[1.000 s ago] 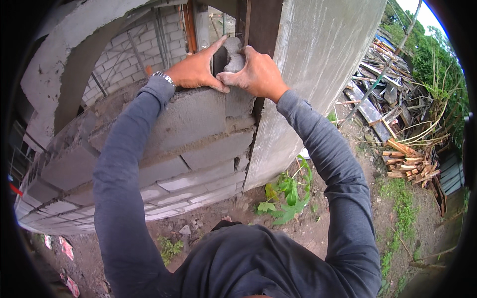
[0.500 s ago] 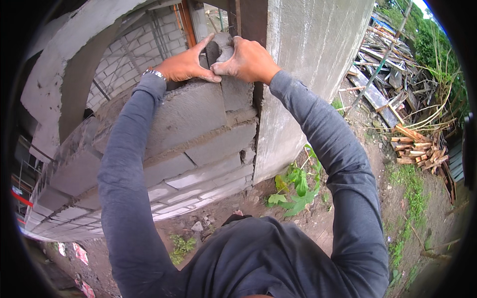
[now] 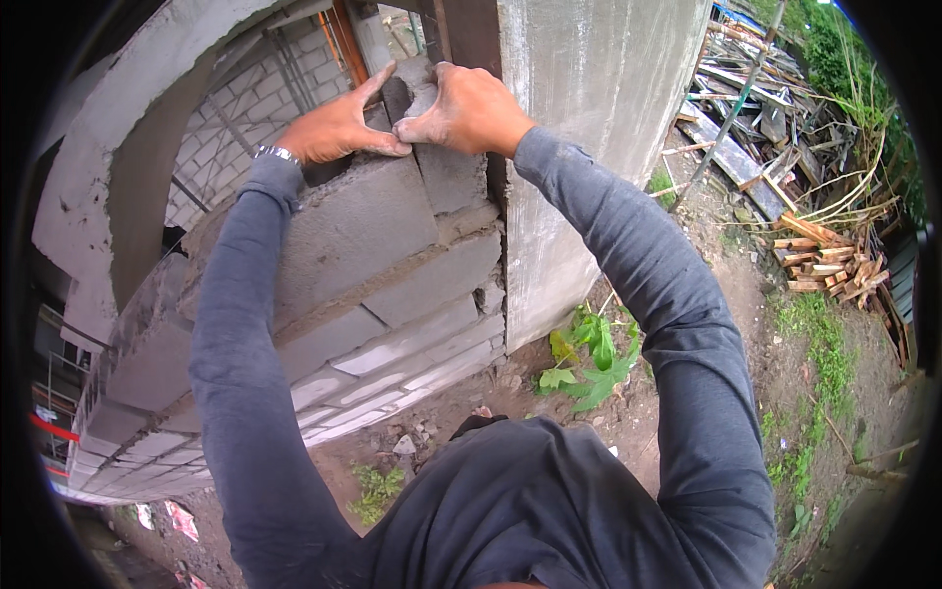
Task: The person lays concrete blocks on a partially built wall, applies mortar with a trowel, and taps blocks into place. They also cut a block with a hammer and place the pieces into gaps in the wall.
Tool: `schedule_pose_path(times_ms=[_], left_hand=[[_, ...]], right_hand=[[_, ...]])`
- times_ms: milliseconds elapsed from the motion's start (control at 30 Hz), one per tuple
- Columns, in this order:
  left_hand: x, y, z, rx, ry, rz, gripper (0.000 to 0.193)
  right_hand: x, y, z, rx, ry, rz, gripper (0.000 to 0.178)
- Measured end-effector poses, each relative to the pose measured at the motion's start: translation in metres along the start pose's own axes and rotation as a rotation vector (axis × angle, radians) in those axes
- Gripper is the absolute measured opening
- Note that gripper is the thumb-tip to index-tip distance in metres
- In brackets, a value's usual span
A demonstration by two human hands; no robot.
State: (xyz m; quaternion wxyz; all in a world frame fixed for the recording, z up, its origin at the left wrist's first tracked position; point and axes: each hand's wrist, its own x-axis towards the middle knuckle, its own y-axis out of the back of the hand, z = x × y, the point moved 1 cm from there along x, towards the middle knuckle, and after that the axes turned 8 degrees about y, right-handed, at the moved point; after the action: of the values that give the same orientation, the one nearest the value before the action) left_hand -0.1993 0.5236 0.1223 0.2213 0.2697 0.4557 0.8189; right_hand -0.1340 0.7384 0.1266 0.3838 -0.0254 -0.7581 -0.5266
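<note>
A narrow grey block piece (image 3: 446, 162) stands at the right end of the top course of a grey block wall (image 3: 363, 255), tight against a concrete column (image 3: 579, 147). My left hand (image 3: 339, 128) rests on the wall's top beside the piece, thumb and fingers spread against its left side. My right hand (image 3: 471, 108) lies curled over the top of the piece, fingers pressing on it. Both forearms are in dark grey sleeves; a watch sits on my left wrist.
Bare dirt with small green plants (image 3: 589, 358) lies at the column's foot. A heap of timber offcuts and boards (image 3: 814, 255) is at the right. Behind the wall rise a curved concrete arch (image 3: 128, 167) and a further block wall.
The view has tilted and come nearer the wall top. Both hands stay on the block piece, now pressing lower on it, the right hand settled over its top.
</note>
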Motion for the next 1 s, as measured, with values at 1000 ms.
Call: schedule_pose_path(times_ms=[1000], left_hand=[[0.032, 0.02, 0.011, -0.029, -0.011, -0.1, 0.119]], right_hand=[[-0.01, 0.009, 0.017, 0.157, -0.098, 0.111, 0.111]])
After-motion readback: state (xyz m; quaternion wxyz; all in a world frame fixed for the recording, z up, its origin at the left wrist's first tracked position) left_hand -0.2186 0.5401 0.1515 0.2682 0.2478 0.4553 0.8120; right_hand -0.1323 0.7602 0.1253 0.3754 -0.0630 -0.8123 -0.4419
